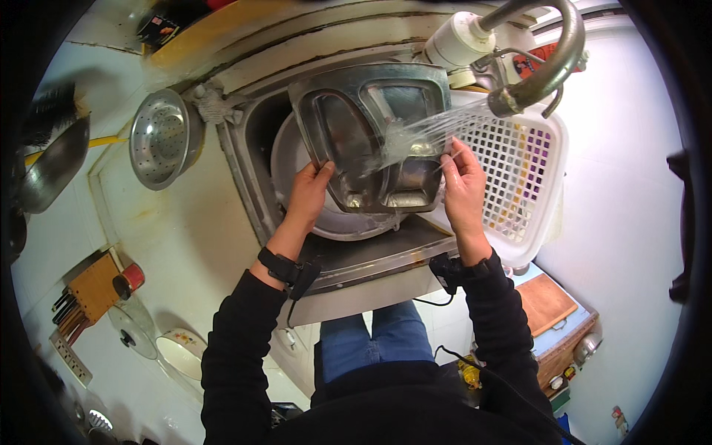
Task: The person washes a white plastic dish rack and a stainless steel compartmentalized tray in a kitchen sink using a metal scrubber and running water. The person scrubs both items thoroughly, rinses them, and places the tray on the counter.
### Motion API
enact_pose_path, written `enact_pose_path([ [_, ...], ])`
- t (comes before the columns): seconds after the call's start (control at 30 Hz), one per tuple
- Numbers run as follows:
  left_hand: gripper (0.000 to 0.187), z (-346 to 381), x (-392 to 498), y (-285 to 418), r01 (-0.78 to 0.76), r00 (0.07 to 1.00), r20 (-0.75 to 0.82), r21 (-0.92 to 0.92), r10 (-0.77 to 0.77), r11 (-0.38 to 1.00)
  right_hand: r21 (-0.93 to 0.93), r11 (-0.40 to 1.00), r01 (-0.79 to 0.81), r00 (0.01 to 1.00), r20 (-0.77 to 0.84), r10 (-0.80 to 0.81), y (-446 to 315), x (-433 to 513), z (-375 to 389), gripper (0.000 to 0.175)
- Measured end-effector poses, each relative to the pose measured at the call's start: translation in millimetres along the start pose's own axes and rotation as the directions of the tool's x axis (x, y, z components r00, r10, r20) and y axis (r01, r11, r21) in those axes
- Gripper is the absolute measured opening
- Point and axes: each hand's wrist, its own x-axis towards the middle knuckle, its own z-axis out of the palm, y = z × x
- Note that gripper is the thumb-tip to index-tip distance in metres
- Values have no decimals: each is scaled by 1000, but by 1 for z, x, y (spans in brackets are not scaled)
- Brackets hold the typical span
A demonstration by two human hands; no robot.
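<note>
A divided metal tray (347, 130) is held tilted above the sink, its compartments facing me. My left hand (311, 189) grips its lower left edge, the thumb on the front. At the right edge my right hand (464, 175) pinches the tray between thumb and fingers. Water sprays from the faucet (506, 103) onto the tray's middle and right compartments and runs off its lower edge. Beneath the tray is a large round metal basin (356, 228), partly hidden, inside the stainless steel sink (378, 267).
A white plastic basket (548, 183) stands right of the sink. On the left counter are a perforated metal bowl (161, 139), a knife block (97, 286), a glass lid (133, 331) and a flowered bowl (181, 356). A cloth (217, 105) lies at the sink's back left corner.
</note>
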Motion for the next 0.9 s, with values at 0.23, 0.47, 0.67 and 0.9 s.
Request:
enact_pose_path([
  [0.23,22,4,1,25,-162,984,-99,-117,151,980,141,984,-109,994,32,105,3,26,10,37],
  [0.47,25,1,-9,40,-294,947,-150,-61,283,954,161,984,-74,995,85,60,9,35,19,37],
  [0.67,18,6,-3,28,-214,973,-116,-149,198,965,203,952,-229,973,81,217,9,17,7,42],
  [0.9,16,13,-4,26,-174,982,-82,-55,169,983,632,735,-246,944,-15,329,22,4,7,43],
])
